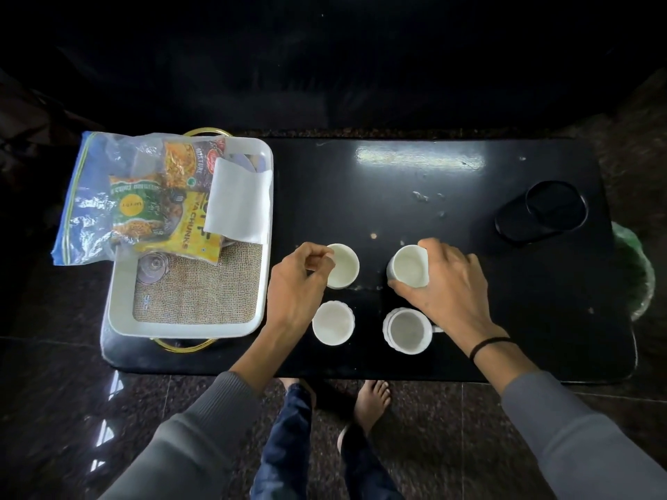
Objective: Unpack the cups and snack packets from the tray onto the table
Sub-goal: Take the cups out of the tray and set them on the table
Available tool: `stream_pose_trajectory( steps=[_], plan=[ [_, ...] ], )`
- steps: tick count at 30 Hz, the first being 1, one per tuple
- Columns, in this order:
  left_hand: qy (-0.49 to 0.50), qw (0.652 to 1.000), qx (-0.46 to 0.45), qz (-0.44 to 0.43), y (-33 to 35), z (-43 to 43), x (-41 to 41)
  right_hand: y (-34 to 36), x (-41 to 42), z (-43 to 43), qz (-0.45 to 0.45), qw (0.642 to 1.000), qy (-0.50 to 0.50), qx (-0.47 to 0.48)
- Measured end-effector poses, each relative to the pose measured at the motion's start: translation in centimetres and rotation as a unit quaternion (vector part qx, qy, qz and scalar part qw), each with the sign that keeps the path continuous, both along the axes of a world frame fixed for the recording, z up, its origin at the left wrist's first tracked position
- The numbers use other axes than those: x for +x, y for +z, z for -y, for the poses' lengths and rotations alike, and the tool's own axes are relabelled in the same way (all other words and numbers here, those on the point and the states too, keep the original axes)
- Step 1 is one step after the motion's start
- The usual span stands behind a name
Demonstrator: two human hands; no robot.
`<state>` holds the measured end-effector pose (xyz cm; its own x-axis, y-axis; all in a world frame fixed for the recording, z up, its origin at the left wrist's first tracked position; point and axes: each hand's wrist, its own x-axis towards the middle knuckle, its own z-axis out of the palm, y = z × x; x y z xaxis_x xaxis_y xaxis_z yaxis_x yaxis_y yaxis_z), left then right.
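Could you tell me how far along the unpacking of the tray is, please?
Done: the near left cup and near right cup stand free on the table. In hand: the left hand pinches the rim of the far left cup, the right hand grips the far right cup, both outside the tray. Left: the snack packets, which lie in the tray.

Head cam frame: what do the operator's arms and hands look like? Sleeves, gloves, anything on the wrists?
Left hand and right hand are both bare, no gloves, no rings visible. Left sleeve and right sleeve are grey knit, ending short of the wrists. A thin black band circles the right wrist.
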<state>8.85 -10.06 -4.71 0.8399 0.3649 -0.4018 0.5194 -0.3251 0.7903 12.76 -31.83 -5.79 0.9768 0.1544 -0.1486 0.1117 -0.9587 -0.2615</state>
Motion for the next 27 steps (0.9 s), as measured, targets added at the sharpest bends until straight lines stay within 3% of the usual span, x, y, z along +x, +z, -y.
stream_pose_trajectory(
  steps=[9,22,27],
  plan=[
    [-0.013,1.000,0.013,-0.001,0.7,0.1,0.2,1.3,0.4,-0.6,-0.004,0.999,0.019,-0.037],
    [0.019,0.999,0.025,0.030,1.9,-4.7,0.8,3.7,3.3,-9.1,-0.006,0.991,0.121,0.050],
    [0.054,0.994,0.095,0.009,2.4,-9.0,1.6,3.9,4.7,-14.1,-0.018,0.985,0.156,0.071]
  ],
)
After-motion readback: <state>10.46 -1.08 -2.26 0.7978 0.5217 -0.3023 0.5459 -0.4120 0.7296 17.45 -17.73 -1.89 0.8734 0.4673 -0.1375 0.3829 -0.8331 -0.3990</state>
